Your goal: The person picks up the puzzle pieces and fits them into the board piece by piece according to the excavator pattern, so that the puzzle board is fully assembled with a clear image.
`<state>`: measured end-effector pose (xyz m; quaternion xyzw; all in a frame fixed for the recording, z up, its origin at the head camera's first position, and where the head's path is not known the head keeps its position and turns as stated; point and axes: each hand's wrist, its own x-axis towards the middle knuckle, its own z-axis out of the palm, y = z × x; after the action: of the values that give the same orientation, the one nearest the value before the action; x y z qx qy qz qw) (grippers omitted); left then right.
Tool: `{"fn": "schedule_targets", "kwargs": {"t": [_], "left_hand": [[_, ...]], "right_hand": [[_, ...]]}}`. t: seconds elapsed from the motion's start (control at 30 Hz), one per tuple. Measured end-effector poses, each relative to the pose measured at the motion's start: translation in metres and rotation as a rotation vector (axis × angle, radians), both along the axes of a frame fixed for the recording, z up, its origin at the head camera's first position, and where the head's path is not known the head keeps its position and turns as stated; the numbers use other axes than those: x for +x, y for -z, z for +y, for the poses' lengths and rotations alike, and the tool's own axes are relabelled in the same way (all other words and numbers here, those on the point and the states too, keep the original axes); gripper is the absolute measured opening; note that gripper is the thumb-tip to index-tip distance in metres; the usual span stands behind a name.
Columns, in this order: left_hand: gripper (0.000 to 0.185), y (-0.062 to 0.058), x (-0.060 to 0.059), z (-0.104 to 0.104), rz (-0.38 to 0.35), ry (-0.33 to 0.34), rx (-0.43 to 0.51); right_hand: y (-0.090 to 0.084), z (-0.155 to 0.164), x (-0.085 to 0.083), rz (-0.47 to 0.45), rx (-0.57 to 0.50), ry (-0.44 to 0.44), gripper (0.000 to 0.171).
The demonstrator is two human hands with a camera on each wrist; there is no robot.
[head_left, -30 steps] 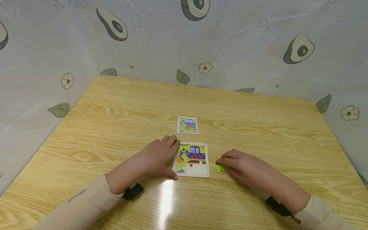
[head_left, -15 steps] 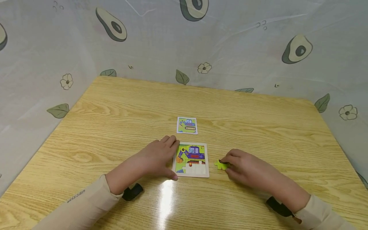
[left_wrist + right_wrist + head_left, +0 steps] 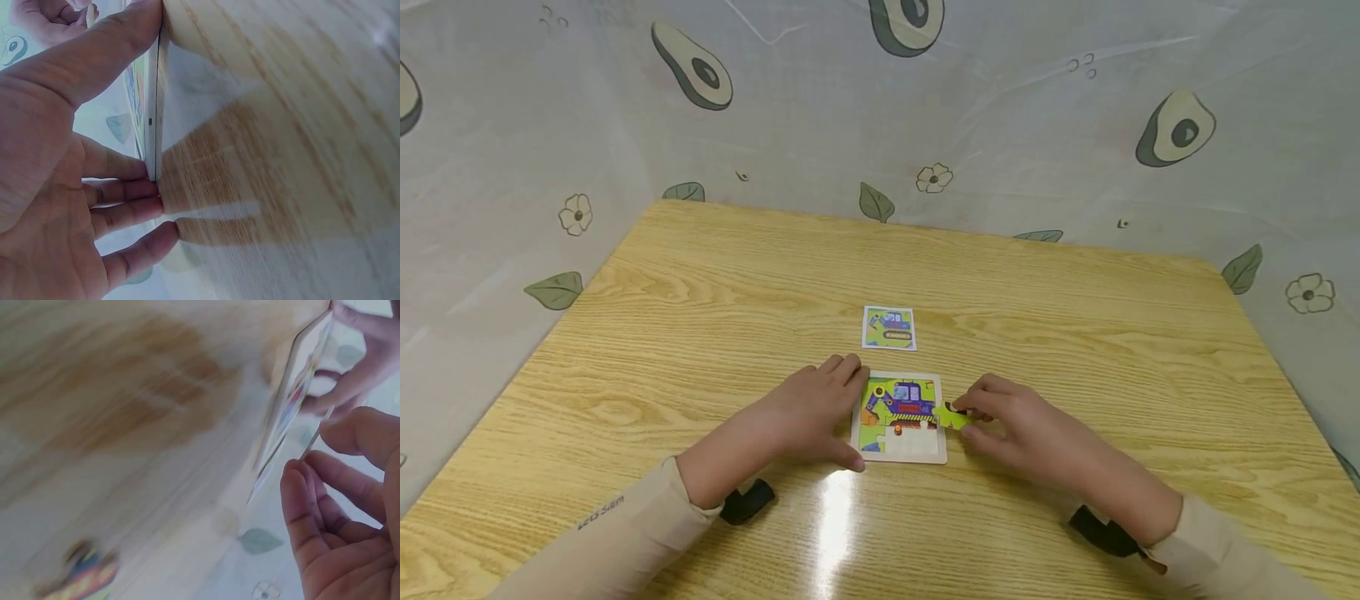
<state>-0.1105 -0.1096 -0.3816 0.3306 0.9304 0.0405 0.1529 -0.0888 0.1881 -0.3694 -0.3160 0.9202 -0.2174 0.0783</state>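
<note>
A square puzzle tray with a white rim lies on the table, showing a purple excavator with a bare white patch at its lower right. Along its left side my left hand is spread, fingertips at the far left corner and thumb by the near left corner. My right hand pinches a lime-green puzzle piece between thumb and fingers, the piece overlapping the tray's right rim in the head view. Seen edge-on in the right wrist view, the held puzzle piece is thin and tilted.
Behind the tray lies a small picture card with the same excavator. Another colourful puzzle piece appears on the table in the right wrist view, blurred. A curtain printed with avocados borders the wooden table.
My right hand has carried the green puzzle piece left, from the table beside the tray to over its right rim. The left hand has stayed in place.
</note>
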Motion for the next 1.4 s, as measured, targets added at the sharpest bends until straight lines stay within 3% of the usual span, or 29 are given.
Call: {"fn": "schedule_targets", "kwargs": {"t": [0.3,0.63,1.0,1.4], "left_hand": [[0.117,0.001,0.0,0.001,0.009,0.003,-0.009],[0.116,0.003,0.001,-0.002,0.001,-0.004,0.004],[0.116,0.003,0.001,-0.003,0.022,0.002,0.013],[0.117,0.003,0.001,-0.002,0.011,-0.002,0.021]], "right_hand": [[0.002,-0.03,0.003,-0.051,0.031,-0.046,0.022],[0.011,-0.052,0.004,-0.034,0.071,-0.147,0.025],[0.016,-0.058,0.002,0.093,0.096,-0.238,0.018],[0.018,-0.061,0.005,0.168,0.09,-0.255,0.014]]}}
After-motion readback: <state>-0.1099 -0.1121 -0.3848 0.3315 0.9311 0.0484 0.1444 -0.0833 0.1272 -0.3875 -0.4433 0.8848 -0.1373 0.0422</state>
